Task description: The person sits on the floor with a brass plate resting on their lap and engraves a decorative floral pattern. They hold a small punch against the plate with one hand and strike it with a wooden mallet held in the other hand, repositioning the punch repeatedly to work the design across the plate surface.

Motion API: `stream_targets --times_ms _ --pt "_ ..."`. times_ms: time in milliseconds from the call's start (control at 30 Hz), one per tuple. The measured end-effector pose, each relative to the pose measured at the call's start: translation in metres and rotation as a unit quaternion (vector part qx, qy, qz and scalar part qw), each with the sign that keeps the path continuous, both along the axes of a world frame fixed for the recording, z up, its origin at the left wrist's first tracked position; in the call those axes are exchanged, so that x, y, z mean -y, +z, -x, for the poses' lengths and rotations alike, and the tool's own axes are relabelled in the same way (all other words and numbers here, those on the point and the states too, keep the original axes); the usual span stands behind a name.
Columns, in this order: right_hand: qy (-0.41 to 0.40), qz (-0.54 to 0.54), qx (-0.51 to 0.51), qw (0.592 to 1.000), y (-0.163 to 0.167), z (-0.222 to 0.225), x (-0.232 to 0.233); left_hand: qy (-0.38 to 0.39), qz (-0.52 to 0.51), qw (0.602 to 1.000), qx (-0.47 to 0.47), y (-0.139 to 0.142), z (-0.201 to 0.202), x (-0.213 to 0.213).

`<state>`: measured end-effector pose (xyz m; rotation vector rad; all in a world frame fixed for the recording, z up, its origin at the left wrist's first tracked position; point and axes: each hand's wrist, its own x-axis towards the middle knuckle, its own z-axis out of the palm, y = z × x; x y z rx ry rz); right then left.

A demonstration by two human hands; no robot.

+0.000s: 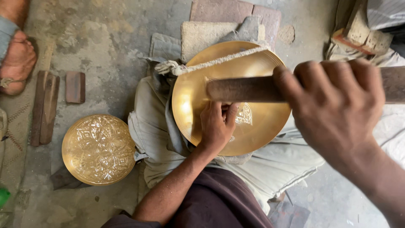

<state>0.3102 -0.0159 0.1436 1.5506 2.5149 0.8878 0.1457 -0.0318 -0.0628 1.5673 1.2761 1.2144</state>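
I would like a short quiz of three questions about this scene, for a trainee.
1. True or false: the right hand grips a wooden bar.
2. What does the left hand press on?
A. the engraved plate
B. the plain brass plate
C. a brick
3. Which plate lies on the floor?

Key:
1. True.
2. B, the plain brass plate.
3. The engraved plate.

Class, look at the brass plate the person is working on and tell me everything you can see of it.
The brass plate is round, shallow and golden, mostly smooth and shiny, with a small engraved patch near its middle. It lies tilted on cloth over the person's lap. A rope crosses its upper rim. The left hand presses on its centre; the right hand holds a wooden bar above it.
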Motion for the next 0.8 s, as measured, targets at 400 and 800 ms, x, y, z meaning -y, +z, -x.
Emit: stream_targets --times_ms 400,800 --pt "-0.248 0.148 -0.241 0.927 -0.041 -0.063 0.054 -0.266 -0.031 0.960 -0.084 0.032 0.008 -0.053" --pt "-0.220 0.121 -0.313 0.916 -0.065 -0.094 0.075 -0.212 -0.006 0.977 0.001 0.026 0.018 -0.051"
